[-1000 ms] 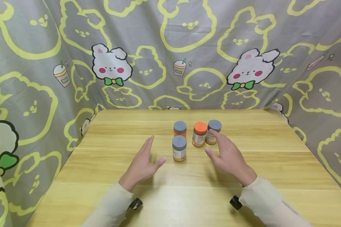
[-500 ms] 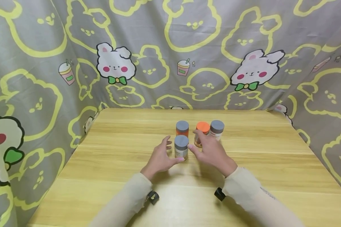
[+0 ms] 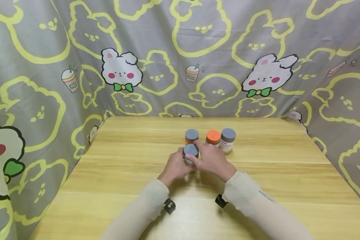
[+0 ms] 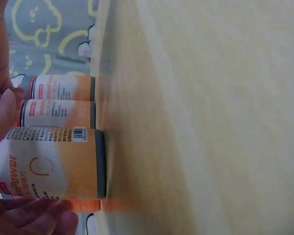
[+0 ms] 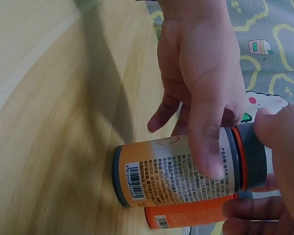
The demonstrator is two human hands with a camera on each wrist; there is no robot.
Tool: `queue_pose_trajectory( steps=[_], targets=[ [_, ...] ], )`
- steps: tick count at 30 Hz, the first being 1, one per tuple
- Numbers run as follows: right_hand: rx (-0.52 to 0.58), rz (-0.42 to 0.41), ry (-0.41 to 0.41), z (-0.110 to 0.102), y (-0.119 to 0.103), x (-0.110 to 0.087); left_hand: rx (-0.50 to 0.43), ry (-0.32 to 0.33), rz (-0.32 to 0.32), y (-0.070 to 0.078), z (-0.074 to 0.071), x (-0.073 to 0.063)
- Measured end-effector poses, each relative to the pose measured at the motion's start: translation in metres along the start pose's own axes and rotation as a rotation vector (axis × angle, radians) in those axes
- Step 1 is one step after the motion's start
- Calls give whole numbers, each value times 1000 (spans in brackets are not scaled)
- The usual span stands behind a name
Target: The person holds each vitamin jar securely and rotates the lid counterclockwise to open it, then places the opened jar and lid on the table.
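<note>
A white and orange labelled supplement jar (image 3: 191, 150) with a grey lid stands upright on the wooden table. My left hand (image 3: 175, 166) grips its body from the left; in the right wrist view that thumb lies across the label. From the right, my right hand (image 3: 213, 160) holds the jar's grey lid (image 5: 252, 154) with thumb and fingers, hiding part of it. Just behind stands an orange jar (image 3: 191, 134) with a grey lid, mostly covered by the front jar and hands.
To the right, an orange-lidded jar (image 3: 213, 137) stands beside another grey-lidded jar (image 3: 227, 141). The wooden table (image 3: 123, 160) extends around them. A patterned curtain (image 3: 168, 83) hangs behind its back edge and along both sides.
Both hands have moved inward from either side of the front jar. The left now grips its body and the right holds its lid. The jars look unmoved on the table.
</note>
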State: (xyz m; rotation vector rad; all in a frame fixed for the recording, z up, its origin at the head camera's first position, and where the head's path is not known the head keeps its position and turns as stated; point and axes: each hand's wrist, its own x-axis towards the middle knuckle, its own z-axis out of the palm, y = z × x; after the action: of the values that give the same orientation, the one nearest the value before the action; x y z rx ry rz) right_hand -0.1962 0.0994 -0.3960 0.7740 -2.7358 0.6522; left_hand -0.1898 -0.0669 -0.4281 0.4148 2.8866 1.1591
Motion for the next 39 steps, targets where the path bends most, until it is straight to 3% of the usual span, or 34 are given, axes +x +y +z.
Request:
queue_pose_trajectory(
  steps=[6, 12, 18, 23, 28, 33, 39],
  targets=[
    [-50, -9, 17, 1, -5, 3, 54, 12, 39, 0, 1, 2],
    [-70, -15, 31, 0, -6, 1, 45, 1, 33, 2, 1, 2],
    [26, 14, 37, 1, -3, -5, 60, 9, 68, 5, 0, -1],
    [163, 56, 80, -2, 0, -13, 65, 2, 117, 8, -1, -3],
    [225, 64, 115, -4, 4, -18, 67, -1, 235, 9, -2, -8],
    [226, 86, 51, -11, 5, -24, 120, 26, 313, 14, -4, -14],
    [206, -2, 4, -17, 12, -30, 204, 5, 348, 19, -8, -16]
  ],
)
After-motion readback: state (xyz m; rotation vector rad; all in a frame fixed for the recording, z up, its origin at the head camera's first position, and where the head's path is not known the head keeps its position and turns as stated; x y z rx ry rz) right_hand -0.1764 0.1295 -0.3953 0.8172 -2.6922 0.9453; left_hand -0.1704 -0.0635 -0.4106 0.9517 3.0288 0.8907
